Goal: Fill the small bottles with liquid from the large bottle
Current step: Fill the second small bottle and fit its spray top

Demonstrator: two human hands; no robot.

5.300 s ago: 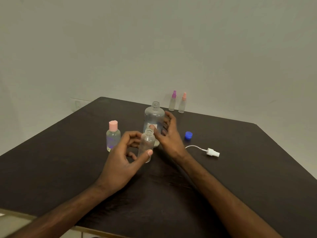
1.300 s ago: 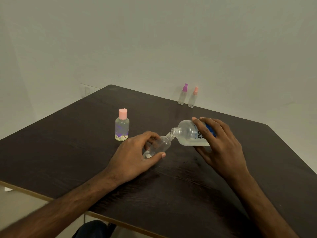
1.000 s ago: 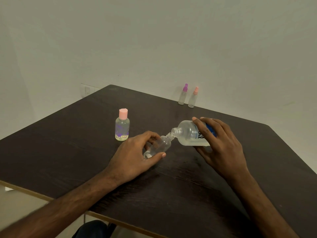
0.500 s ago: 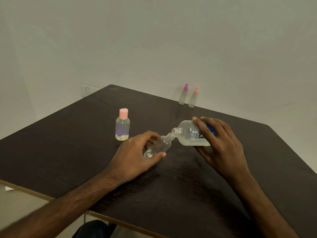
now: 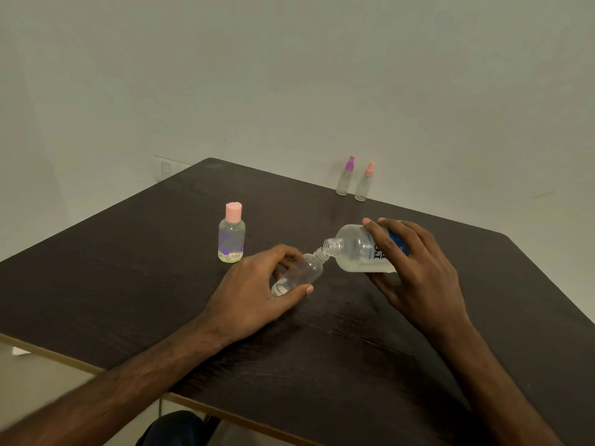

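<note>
While tilted, a small open bottle (image 5: 301, 273) is gripped by the curled left hand (image 5: 254, 292); the large bottle (image 5: 360, 249), mouths touching, is clasped by the right hand (image 5: 415, 275). Table (image 5: 128, 268): dark.

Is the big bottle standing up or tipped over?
Tipped. The big bottle lies almost sideways in the right hand, its capless neck meeting the mouth of the small bottle that the left hand holds.

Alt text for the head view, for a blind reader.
The right hand tips a large clear bottle into a small tilted bottle gripped by the left hand, over a dark table. A pink-capped bottle and two spray bottles stand behind.
</note>
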